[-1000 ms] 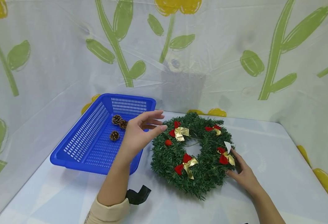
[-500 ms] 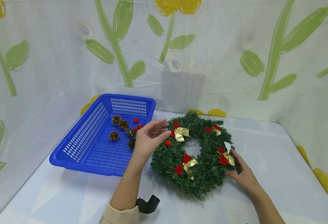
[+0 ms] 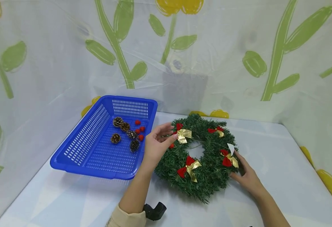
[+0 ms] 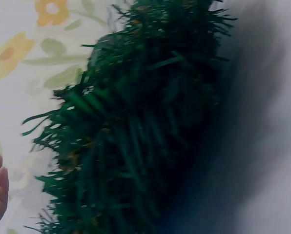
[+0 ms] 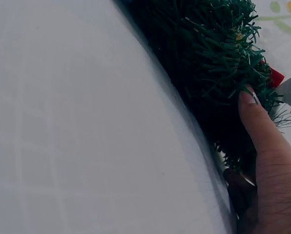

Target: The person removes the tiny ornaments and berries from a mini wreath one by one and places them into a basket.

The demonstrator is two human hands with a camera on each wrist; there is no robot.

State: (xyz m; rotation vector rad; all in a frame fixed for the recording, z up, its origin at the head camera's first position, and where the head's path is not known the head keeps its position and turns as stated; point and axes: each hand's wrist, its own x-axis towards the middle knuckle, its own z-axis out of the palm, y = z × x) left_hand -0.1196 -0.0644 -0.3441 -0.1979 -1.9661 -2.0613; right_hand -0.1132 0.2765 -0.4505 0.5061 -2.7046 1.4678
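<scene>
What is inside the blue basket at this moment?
The blue basket holds five pine cones and four small red berries, grouped toward its far right corner. The rest of its floor shows bare; nothing hides its contents.

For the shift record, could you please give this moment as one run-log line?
left hand: at red berry on wreath | right hand: fingers on wreath edge | blue basket: pine cones, red berries

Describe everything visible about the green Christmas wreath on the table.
The green needle-covered wreath is a ring of artificial-looking bristly sprigs with an open centre, lying flat on the white table beside the blue plastic basket. Four red-and-gold bows sit around it, plus a small red berry and a white tag. The left hand reaches its upper left; the right hand touches its right edge.
</scene>
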